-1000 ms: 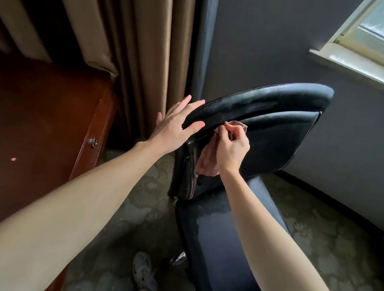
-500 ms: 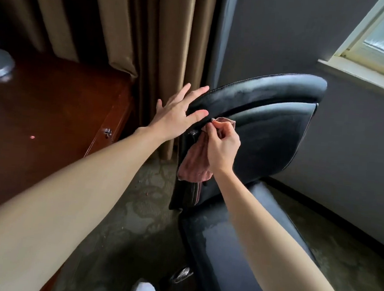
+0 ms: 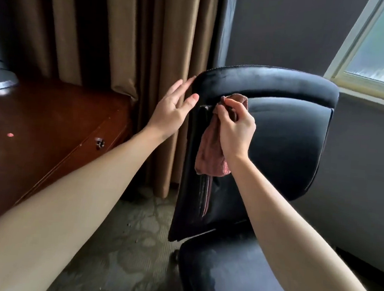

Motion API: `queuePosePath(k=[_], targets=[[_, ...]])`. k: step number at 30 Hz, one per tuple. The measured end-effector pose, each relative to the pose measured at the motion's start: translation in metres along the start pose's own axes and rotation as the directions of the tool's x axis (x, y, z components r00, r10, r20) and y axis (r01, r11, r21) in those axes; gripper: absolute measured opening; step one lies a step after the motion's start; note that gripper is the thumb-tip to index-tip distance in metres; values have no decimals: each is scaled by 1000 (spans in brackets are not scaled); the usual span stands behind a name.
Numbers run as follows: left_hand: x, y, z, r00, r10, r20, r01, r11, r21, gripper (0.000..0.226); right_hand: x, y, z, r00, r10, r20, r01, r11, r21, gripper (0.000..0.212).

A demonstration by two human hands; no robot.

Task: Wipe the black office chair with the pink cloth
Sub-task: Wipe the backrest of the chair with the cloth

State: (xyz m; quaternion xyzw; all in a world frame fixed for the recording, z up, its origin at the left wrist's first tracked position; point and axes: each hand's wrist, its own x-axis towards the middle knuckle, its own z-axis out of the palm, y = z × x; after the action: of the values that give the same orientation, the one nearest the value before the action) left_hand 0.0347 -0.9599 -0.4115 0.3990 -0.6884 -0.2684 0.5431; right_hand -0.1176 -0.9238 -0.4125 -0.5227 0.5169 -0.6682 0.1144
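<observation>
The black office chair (image 3: pixel 286 139) fills the centre and right, its padded backrest facing me and its seat below. My right hand (image 3: pixel 235 128) pinches the pink cloth (image 3: pixel 210 154) against the seam under the headrest roll at the backrest's left side. Most of the cloth hangs loose below that hand. My left hand (image 3: pixel 174 111) has straight fingers and touches the top left corner of the backrest from the side.
A dark wooden desk (image 3: pixel 48 128) with a small drawer knob stands at the left, a grey lamp base on it. Brown curtains (image 3: pixel 135 36) hang behind the chair. A window (image 3: pixel 380 52) is at the upper right. Patterned carpet (image 3: pixel 119 243) lies between desk and chair.
The view has closed in on the chair, which now looks more upright. My right hand keeps its pinch on the cloth at the seam. My left hand stays at the backrest's corner.
</observation>
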Motion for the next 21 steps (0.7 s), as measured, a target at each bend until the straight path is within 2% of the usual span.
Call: queuePosePath(k=[4, 9, 15, 18, 21], targets=[[-9, -4, 10, 995, 72, 74, -66, 994, -87, 63, 4, 7, 2, 994, -110, 28, 110, 994, 18, 19], [-16, -5, 3, 979, 96, 180, -87, 994, -60, 83, 16, 1, 11, 967, -246, 67, 246, 969, 8, 14], [-25, -7, 6, 957, 89, 276, -74, 995, -62, 117, -8, 22, -12, 924, -317, 216, 337, 939, -65, 13], [-27, -5, 7, 952, 68, 299, -61, 998, -33, 121, -13, 21, -13, 922, -348, 172, 362, 931, -52, 12], [-24, -5, 6, 952, 73, 296, -65, 997, -36, 114, 3, 1, 5, 918, -378, 119, 383, 924, -22, 13]])
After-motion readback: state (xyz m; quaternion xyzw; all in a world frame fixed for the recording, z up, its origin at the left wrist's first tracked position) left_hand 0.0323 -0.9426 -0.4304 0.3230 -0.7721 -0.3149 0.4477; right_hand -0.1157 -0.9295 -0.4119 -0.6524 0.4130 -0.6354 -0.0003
